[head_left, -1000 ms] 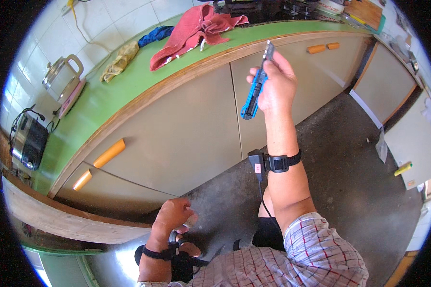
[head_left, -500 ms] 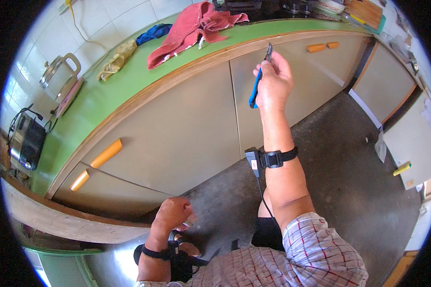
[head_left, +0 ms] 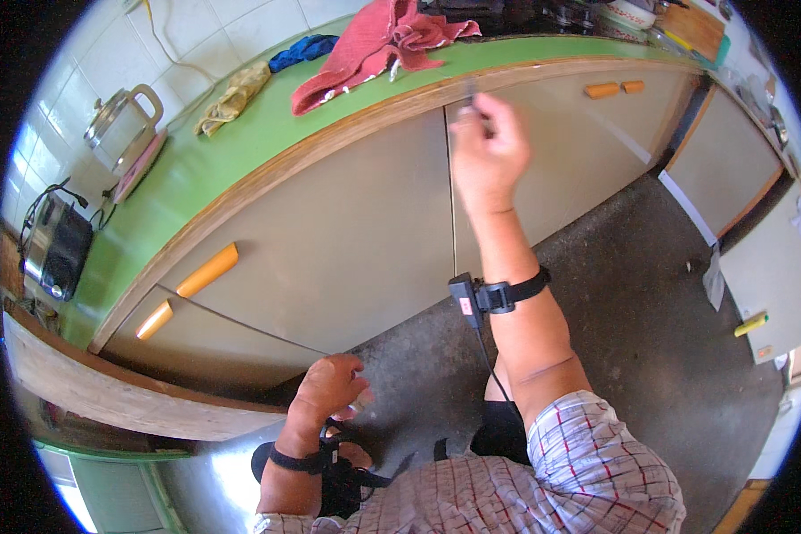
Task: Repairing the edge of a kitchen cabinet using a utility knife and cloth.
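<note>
Utility knife [head_left: 471, 91] (blurry, mostly hidden) is already gripped in R hand [head_left: 491, 156] by counter [head_left: 209, 171] edge, no cuts visible; L hand [head_left: 329, 389], below counter, fingers curled, can't tell if holding smth.

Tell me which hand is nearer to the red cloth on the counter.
Right. The right hand is below and to the right of the red cloth in the picture; the left hand is much farther below it.

Wearing a short-sleeved shirt [head_left: 472, 498], pale, checked red and dark! Sporting black arm straps [head_left: 531, 285] left and right, plus a black box [head_left: 461, 289] trailing thin black cable [head_left: 490, 367].
</note>
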Motion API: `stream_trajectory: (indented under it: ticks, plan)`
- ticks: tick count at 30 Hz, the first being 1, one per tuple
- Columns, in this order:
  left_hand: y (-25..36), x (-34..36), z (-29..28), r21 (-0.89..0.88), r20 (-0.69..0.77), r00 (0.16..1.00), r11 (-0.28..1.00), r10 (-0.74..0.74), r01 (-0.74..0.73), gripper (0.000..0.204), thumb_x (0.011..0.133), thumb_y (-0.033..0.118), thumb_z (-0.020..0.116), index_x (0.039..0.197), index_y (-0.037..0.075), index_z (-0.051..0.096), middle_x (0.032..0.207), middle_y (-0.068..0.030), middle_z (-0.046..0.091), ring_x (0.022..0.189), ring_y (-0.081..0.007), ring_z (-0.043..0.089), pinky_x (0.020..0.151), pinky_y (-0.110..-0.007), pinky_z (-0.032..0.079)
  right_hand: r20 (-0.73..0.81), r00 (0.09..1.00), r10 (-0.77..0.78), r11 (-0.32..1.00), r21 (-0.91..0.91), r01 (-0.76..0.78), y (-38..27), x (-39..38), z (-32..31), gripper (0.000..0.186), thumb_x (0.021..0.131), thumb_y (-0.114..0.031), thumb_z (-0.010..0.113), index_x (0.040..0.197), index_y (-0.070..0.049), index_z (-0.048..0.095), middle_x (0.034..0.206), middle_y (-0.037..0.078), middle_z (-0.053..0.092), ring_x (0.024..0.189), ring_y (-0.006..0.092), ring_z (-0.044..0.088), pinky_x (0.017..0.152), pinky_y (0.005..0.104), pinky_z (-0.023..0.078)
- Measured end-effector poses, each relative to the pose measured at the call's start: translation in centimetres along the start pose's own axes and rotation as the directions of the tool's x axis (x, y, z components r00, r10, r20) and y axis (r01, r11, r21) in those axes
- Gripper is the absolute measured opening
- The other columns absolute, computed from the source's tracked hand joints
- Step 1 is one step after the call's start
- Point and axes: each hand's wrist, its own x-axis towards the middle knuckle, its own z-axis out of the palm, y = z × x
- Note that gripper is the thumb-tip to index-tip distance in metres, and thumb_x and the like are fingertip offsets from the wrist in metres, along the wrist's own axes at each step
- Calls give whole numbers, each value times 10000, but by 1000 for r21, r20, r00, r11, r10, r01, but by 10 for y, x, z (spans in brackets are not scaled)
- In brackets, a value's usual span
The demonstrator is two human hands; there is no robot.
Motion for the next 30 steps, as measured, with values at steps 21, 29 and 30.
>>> stream_trajectory:
  ticks: [21,29,30]
  plan:
    - [0,4,-1,43,-13,1000,999,13,-13,214,833,233,691,903,30,699,914,-190,706,899,-392,685,769,-455,548,45,998,35,994,102,-40,-16,-6,5,198,780,57,693,952,-42,684,911,134,659,770,272,646,737,320,520]
    - [-13,1,-4,108,0,1000,994,9,-9,227,830,240,700,940,42,711,932,-189,711,900,-383,694,770,-448,552,238,931,-278,960,97,262,-41,-39,21,192,770,59,676,931,-46,686,851,117,656,775,262,658,724,348,532]
    - [-17,-1,-1,121,-29,999,992,39,-35,222,832,235,699,935,39,711,930,-193,709,895,-383,694,764,-449,551,146,979,-144,988,77,134,-33,-30,17,195,779,65,678,942,-41,688,868,120,665,773,251,663,727,337,534]
